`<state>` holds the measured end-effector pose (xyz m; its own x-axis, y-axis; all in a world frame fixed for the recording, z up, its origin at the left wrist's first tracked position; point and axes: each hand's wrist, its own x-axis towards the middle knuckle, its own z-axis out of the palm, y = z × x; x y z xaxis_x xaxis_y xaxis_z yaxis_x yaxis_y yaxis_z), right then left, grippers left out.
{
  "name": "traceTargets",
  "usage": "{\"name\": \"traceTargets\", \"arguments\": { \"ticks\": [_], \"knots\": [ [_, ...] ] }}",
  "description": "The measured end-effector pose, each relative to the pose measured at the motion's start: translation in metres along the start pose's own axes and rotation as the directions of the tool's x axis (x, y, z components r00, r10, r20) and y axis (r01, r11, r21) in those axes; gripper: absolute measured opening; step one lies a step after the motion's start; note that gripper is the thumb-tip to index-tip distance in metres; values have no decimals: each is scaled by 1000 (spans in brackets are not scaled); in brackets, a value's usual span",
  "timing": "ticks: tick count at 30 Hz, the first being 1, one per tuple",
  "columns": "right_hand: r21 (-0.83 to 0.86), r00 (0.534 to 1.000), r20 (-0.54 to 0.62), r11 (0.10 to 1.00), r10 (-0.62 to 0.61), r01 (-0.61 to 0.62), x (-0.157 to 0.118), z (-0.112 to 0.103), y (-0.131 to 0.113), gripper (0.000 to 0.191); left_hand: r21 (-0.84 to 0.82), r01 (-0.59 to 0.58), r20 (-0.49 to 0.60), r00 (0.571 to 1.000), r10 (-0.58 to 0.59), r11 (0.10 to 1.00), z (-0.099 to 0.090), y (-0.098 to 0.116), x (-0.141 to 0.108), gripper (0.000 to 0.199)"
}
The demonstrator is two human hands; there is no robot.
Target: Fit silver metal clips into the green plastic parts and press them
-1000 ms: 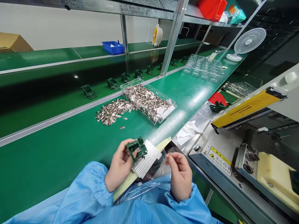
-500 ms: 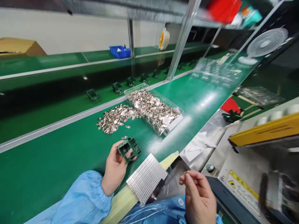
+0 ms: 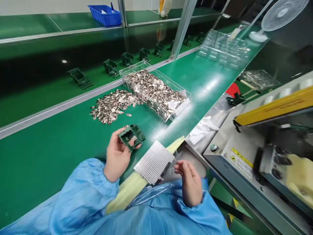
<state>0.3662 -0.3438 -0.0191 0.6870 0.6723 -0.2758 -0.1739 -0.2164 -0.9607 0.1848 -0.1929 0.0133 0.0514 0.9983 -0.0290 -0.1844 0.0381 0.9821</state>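
My left hand (image 3: 118,156) is closed around a dark green plastic frame (image 3: 132,137) with a square opening, held just above the green work surface. My right hand (image 3: 189,179) has its thumb and fingers drawn together; whatever is in them, if anything, is too small to make out. Beside it, close to its fingertips, lies a silver sheet (image 3: 154,161) marked off in small blocks. The sheet rests over a pale yellow strip (image 3: 129,189) along the bench edge. Beyond my left hand spreads a loose pile of small metal pieces (image 3: 110,106).
A clear plastic tray (image 3: 156,93) full of similar metal pieces stands past the pile. Several green plastic frames (image 3: 79,77) line the belt behind a metal rail. On the right is a machine with a yellow bar (image 3: 274,107). Clear trays (image 3: 223,49) lie farther off.
My right hand has moved left, close to the silver sheet. My left hand still holds the green plastic frame in much the same pose. The camera view has tilted downward.
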Motion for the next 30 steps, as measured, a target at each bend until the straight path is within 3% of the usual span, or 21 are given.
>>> {"name": "traceTargets", "arguments": {
  "ticks": [5,9,15,20,30],
  "knots": [
    [-9,987,147,998,-65,67,-3,13,-2,53,-35,1,80,997,2,999,2,4,-8,48],
    [24,965,231,992,-127,124,3,23,-1,46,-13,25,192,981,-22,1000,23,14,-23,42],
    [73,970,172,985,-169,159,4,36,8,39,79,-98,389,919,59,992,61,1,-30,36],
    [65,966,123,973,-226,220,-2,39,17,38,144,-153,390,917,86,978,60,-9,-25,36],
    [-18,924,174,937,-341,350,4,37,37,34,164,-158,411,908,78,974,59,-7,-24,34]
  ]
}}
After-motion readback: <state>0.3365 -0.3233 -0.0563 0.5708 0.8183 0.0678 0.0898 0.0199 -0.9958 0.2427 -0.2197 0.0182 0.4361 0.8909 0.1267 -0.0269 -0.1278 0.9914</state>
